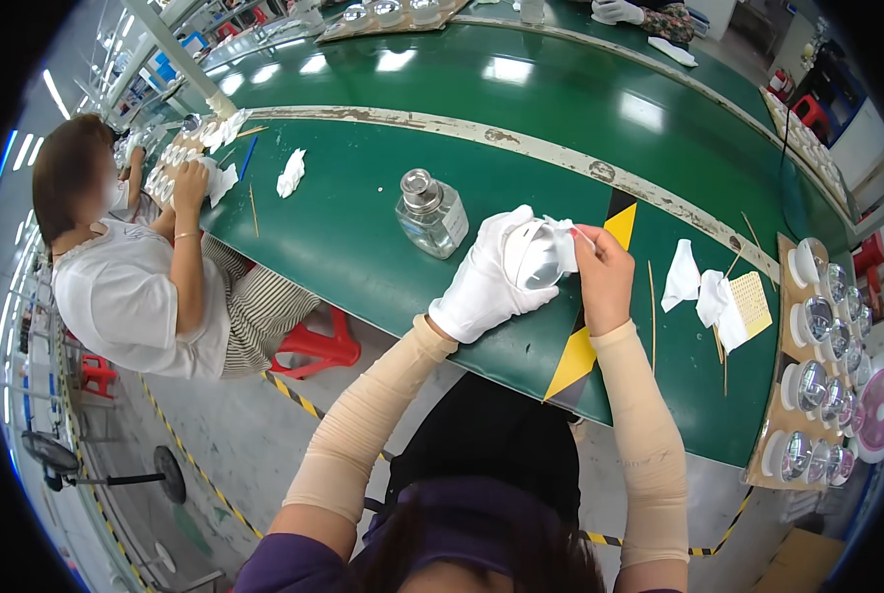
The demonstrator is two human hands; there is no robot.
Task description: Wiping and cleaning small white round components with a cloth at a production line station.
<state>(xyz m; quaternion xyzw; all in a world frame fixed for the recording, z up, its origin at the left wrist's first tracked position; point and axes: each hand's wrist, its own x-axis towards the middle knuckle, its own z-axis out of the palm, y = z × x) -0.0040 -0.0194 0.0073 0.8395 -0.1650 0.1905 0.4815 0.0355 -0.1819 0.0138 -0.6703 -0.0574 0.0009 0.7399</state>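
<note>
My left hand (pixel 480 289), in a white glove, is closed around a clear, shiny glass globe (pixel 535 261) and holds it above the green table. On the globe's right side, my bare right hand (pixel 607 280) pinches a small white cloth (pixel 566 245) against it; a thin stick may be there too, but the fingers partly hide it. A square glass bottle (pixel 432 219) with a metal cap and some clear liquid stands just left of the glove.
Cloths (pixel 681 275), thin sticks (pixel 652 316) and a yellow perforated pad (pixel 751 304) lie to the right. Beyond them, a cardboard tray (pixel 770 435) carries several globes on white bases. At the left, a co-worker (pixel 131 247) sits near a red stool (pixel 315 341).
</note>
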